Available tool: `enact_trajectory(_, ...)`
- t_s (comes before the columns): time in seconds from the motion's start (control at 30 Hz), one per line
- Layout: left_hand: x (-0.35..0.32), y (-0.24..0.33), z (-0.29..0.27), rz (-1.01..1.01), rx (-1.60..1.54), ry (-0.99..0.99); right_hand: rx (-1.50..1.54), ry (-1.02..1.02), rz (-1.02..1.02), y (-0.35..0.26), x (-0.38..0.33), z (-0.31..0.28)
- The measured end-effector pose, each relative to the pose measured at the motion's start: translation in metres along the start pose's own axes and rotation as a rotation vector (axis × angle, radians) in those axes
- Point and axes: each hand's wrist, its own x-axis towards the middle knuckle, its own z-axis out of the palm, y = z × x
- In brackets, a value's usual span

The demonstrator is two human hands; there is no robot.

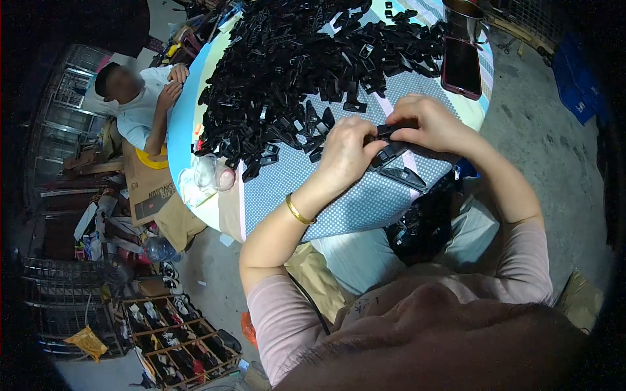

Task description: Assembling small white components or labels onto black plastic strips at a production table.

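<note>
My left hand (350, 144) and my right hand (427, 122) meet over the near part of a round table. Between them they grip a small black plastic part (386, 130), its exact kind hidden by the fingers. Both hands are closed, thumbs and fingertips pressed on it. Just under them lie more black plastic pieces, one a long, pointed, frame-like part (403, 176). Beyond my left hand spreads a large heap of similar black plastic parts (287, 72).
The table wears a patterned cloth (293, 202). A dark phone (461, 68) and a metal mug (464, 19) stand at the far right. A clear plastic bag (199, 181) lies at the left edge. Another person (140, 98) sits at the left, hands on the table. A shoe rack (182, 339) stands lower left.
</note>
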Motion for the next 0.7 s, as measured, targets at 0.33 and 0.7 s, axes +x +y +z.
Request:
enact_trajectory(0.33, -0.003, -0.009, -0.014, -0.125, -0.159, -0.106, -0.141, -0.060, -0.007, -0.001, -0.004, -0.010)
enact_trajectory(0.7, -0.003, -0.007, -0.002, -0.133, -0.215, -0.058, 0.015, -0.014, -0.096, 0.005, 0.000, 0.011)
